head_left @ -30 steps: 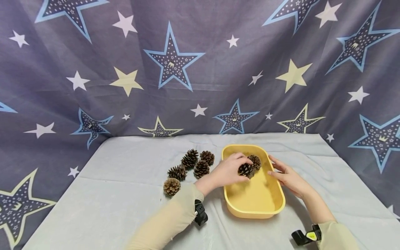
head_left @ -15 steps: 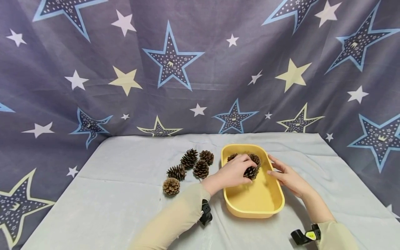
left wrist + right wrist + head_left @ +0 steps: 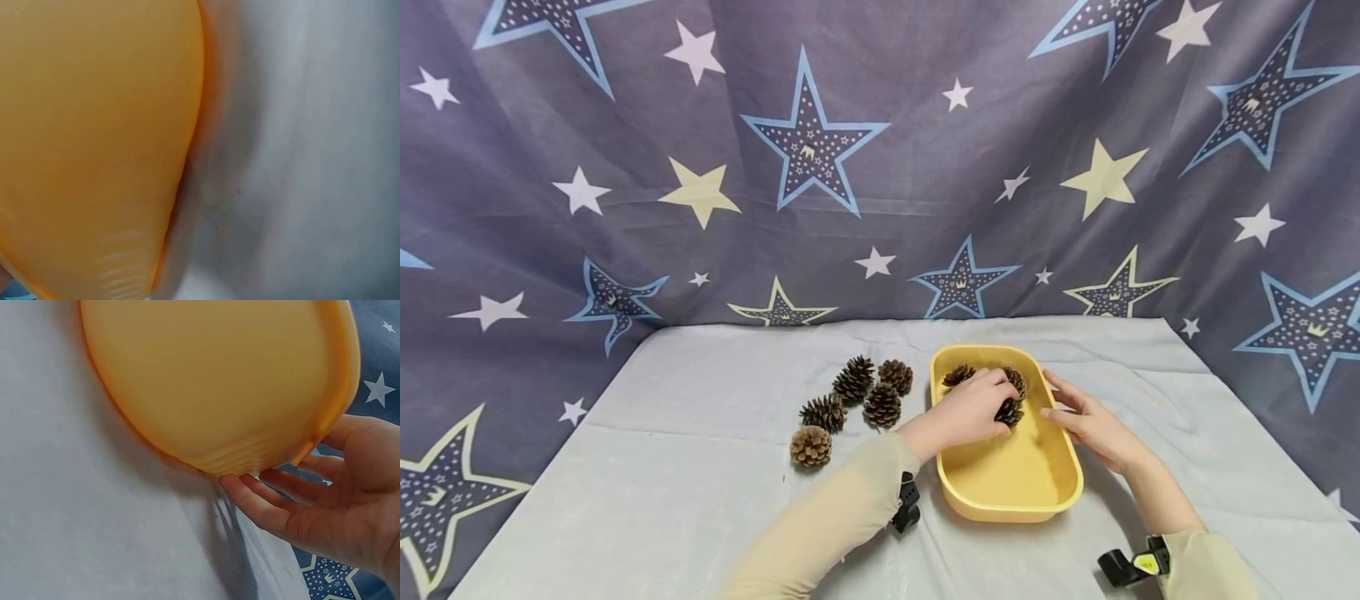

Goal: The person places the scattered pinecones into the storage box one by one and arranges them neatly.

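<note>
Inside the yellow plastic tub (image 3: 1011,475) my left hand (image 3: 966,412) holds a dark brown pine cone (image 3: 1009,412) low between fingers and thumb. Two more pine cones lie in the far end of the tub, one at the left (image 3: 958,375) and one at the right (image 3: 1017,383), partly covered by the hand. My right hand (image 3: 1090,429) grips the tub's right side, thumb at the rim; in the right wrist view its fingers (image 3: 265,509) lie along the outer wall. The left wrist view shows only the tub's outer side (image 3: 94,137) and cloth.
Several pine cones stand left of the tub on the pale cloth-covered table (image 3: 662,500), among them a lighter one (image 3: 810,446) nearest me. A grey curtain (image 3: 880,208) printed with stars hangs behind the table.
My left hand has moved right and deeper into the tub with the pine cone, uncovering another cone at the tub's far left. My right hand and the tub stay in place.
</note>
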A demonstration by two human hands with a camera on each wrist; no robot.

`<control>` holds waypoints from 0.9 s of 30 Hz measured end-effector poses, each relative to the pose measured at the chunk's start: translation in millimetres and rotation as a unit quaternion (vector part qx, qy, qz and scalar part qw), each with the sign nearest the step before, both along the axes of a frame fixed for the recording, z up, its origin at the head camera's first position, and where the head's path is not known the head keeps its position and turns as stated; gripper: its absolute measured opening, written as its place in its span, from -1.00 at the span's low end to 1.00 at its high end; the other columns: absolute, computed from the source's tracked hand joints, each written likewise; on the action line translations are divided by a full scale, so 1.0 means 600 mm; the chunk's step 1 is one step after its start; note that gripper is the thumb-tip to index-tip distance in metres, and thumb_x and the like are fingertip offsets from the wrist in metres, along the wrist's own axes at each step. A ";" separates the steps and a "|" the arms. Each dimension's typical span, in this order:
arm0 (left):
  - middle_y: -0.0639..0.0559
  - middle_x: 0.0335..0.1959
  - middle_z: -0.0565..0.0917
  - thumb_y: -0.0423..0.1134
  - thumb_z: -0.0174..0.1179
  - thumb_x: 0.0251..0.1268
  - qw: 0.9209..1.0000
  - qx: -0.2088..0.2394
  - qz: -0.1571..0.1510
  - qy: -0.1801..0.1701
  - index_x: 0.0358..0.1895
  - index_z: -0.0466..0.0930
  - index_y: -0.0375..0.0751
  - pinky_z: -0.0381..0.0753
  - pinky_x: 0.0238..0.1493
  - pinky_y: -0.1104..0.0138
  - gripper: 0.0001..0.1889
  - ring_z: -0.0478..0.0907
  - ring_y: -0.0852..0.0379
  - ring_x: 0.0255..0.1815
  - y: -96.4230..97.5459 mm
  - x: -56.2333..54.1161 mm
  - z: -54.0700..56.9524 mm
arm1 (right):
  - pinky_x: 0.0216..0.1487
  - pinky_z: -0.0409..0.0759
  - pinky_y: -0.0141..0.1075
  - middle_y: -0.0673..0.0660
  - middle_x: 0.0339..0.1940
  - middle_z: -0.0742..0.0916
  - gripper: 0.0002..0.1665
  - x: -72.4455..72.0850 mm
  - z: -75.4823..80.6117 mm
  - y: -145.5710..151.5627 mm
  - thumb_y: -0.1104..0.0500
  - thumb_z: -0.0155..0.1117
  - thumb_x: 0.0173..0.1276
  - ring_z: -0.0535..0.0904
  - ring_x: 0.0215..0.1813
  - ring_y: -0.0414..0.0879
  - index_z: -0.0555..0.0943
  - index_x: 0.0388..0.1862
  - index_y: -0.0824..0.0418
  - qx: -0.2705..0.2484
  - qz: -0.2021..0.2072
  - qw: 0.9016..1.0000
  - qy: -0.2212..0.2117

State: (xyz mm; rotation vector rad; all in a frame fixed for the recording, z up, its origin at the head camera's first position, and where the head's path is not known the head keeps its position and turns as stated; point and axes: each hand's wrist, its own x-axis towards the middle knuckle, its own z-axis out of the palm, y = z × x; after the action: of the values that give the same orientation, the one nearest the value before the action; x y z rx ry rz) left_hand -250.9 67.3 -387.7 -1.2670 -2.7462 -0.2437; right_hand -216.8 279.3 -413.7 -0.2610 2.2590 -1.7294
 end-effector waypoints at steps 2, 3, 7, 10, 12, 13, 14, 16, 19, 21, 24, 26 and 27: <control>0.12 0.02 0.45 0.01 0.30 0.01 1.000 -0.005 0.001 0.006 0.05 0.52 -0.02 0.36 0.16 0.45 -0.52 0.37 0.20 0.05 0.004 -0.002 0.000 | -0.05 0.57 -0.26 0.46 0.36 0.14 -0.14 -0.001 0.000 0.000 0.12 0.05 0.36 0.42 0.15 0.19 -0.19 0.47 0.16 0.001 -0.002 1.000 0.001; 0.12 0.02 0.45 0.01 0.30 0.01 1.000 -0.009 0.001 0.008 0.05 0.52 -0.02 0.35 0.17 0.45 -0.52 0.37 0.20 0.06 0.006 -0.002 -0.001 | -0.05 0.57 -0.26 0.46 0.36 0.14 -0.14 -0.002 0.000 0.000 0.13 0.04 0.36 0.42 0.16 0.19 -0.20 0.47 0.15 0.002 -0.002 1.000 0.001; 0.13 0.05 0.44 0.04 0.28 0.03 1.000 -0.011 0.005 0.005 0.07 0.50 -0.01 0.34 0.18 0.47 -0.50 0.35 0.21 0.08 0.013 -0.005 -0.005 | -0.06 0.57 -0.27 0.45 0.36 0.15 -0.12 -0.002 0.001 -0.001 0.12 0.06 0.35 0.44 0.14 0.15 -0.19 0.47 0.14 0.004 -0.005 1.000 0.001; 0.12 0.06 0.44 0.05 0.27 0.03 1.000 -0.008 -0.001 -0.003 0.09 0.49 -0.03 0.34 0.18 0.47 -0.48 0.34 0.20 0.08 0.016 -0.006 -0.007 | -0.06 0.58 -0.27 0.45 0.36 0.15 -0.12 -0.001 0.001 -0.001 0.12 0.06 0.35 0.45 0.13 0.14 -0.19 0.47 0.13 0.000 -0.005 1.000 0.000; 0.12 0.06 0.45 0.05 0.27 0.04 1.000 -0.008 -0.010 -0.011 0.11 0.48 -0.04 0.33 0.19 0.48 -0.47 0.35 0.21 0.07 0.016 -0.006 -0.006 | -0.07 0.58 -0.27 0.45 0.36 0.15 -0.13 -0.001 0.000 -0.001 0.13 0.06 0.35 0.46 0.12 0.14 -0.19 0.47 0.14 -0.003 -0.003 1.000 0.000; 0.12 0.06 0.45 0.05 0.27 0.04 1.000 -0.007 -0.014 -0.017 0.12 0.48 -0.05 0.32 0.20 0.47 -0.46 0.35 0.21 0.08 0.015 -0.007 -0.005 | -0.07 0.58 -0.27 0.46 0.36 0.15 -0.13 -0.001 0.000 -0.001 0.14 0.06 0.35 0.46 0.12 0.14 -0.20 0.47 0.14 -0.004 -0.002 1.000 0.000; 0.12 0.06 0.45 0.05 0.26 0.04 1.000 -0.007 -0.019 -0.023 0.13 0.47 -0.05 0.30 0.22 0.47 -0.46 0.35 0.21 0.09 0.015 -0.007 -0.004 | -0.07 0.58 -0.27 0.46 0.36 0.15 -0.13 -0.001 0.000 -0.001 0.14 0.06 0.35 0.47 0.11 0.13 -0.20 0.47 0.14 -0.005 -0.002 1.000 -0.001; 0.11 0.07 0.45 0.02 0.26 0.06 0.999 -0.004 -0.029 -0.036 0.14 0.46 -0.06 0.27 0.25 0.45 -0.46 0.36 0.20 0.11 0.013 -0.007 0.000 | -0.08 0.58 -0.26 0.46 0.35 0.15 -0.13 -0.001 0.000 0.000 0.14 0.05 0.35 0.47 0.10 0.12 -0.20 0.47 0.15 -0.006 0.000 1.000 0.002; 0.08 0.09 0.45 -0.06 0.25 0.09 0.998 -0.005 -0.040 -0.046 0.15 0.46 -0.09 0.25 0.27 0.44 -0.49 0.36 0.18 0.14 0.012 -0.007 0.005 | -0.07 0.58 -0.27 0.48 0.35 0.13 -0.12 0.001 0.002 0.001 0.15 0.05 0.36 0.47 0.10 0.10 -0.21 0.47 0.16 -0.006 0.000 1.000 0.004; 0.08 0.09 0.45 -0.12 0.23 0.11 0.998 -0.008 -0.043 -0.040 0.14 0.47 -0.09 0.23 0.28 0.44 -0.53 0.36 0.18 0.15 0.012 -0.007 0.006 | -0.07 0.58 -0.27 0.49 0.35 0.12 -0.13 0.002 0.003 0.001 0.15 0.04 0.36 0.47 0.11 0.11 -0.21 0.47 0.16 -0.006 0.001 1.000 0.006; 0.10 0.09 0.47 -0.15 0.20 0.14 0.999 -0.016 -0.042 -0.023 0.11 0.49 -0.08 0.16 0.33 0.41 -0.58 0.35 0.20 0.16 0.015 -0.008 0.005 | -0.07 0.58 -0.27 0.50 0.35 0.12 -0.13 0.003 0.005 0.000 0.16 0.04 0.36 0.46 0.11 0.13 -0.22 0.47 0.17 -0.012 0.003 1.000 0.005; 0.11 0.09 0.48 -0.14 0.20 0.14 0.999 -0.017 -0.038 -0.016 0.10 0.51 -0.07 0.13 0.35 0.41 -0.59 0.35 0.21 0.17 0.018 -0.008 0.002 | -0.07 0.58 -0.27 0.50 0.35 0.12 -0.13 0.003 0.005 -0.001 0.17 0.03 0.37 0.46 0.11 0.13 -0.23 0.46 0.18 -0.016 0.007 1.000 0.003; 0.11 0.08 0.48 -0.13 0.20 0.14 0.999 -0.015 -0.035 -0.015 0.10 0.51 -0.06 0.14 0.35 0.41 -0.59 0.35 0.21 0.16 0.019 -0.009 0.000 | -0.07 0.59 -0.26 0.50 0.35 0.12 -0.13 0.003 0.005 -0.001 0.18 0.03 0.37 0.46 0.11 0.14 -0.24 0.46 0.18 -0.018 0.010 1.000 0.002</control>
State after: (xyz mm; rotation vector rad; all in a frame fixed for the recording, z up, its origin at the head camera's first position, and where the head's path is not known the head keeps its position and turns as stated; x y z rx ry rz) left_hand -256.2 78.9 -387.8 -1.3794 -2.7442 -0.2291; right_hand -215.0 278.7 -410.4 -0.2927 2.2216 -1.7638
